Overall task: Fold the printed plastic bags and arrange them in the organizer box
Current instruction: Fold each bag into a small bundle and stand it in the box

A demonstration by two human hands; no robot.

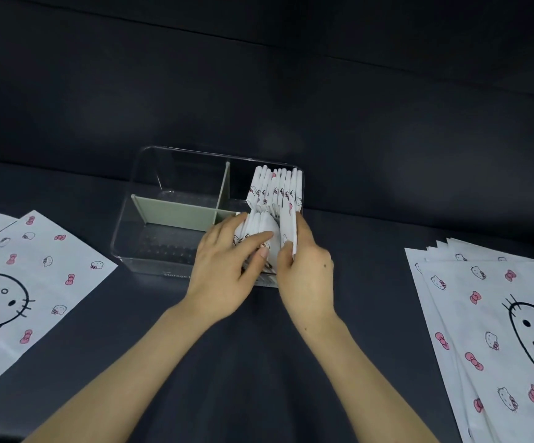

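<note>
A clear organizer box (137, 190) with grey dividers (176, 212) stands on the dark surface. Its far right compartment holds a row of several folded printed bags (275, 187) standing on edge. In the near right compartment stand more folded bags (267, 225). My left hand (227, 266) presses against them with its fingers spread, thumb laid across their front. My right hand (304, 266) pinches a folded bag (291, 225) upright at the right end of that row. Both left compartments look bare.
Flat unfolded printed bags lie on the dark surface: two overlapping at the left (19, 282) and a fanned stack at the right (498, 330). A dark fabric backdrop rises behind the box.
</note>
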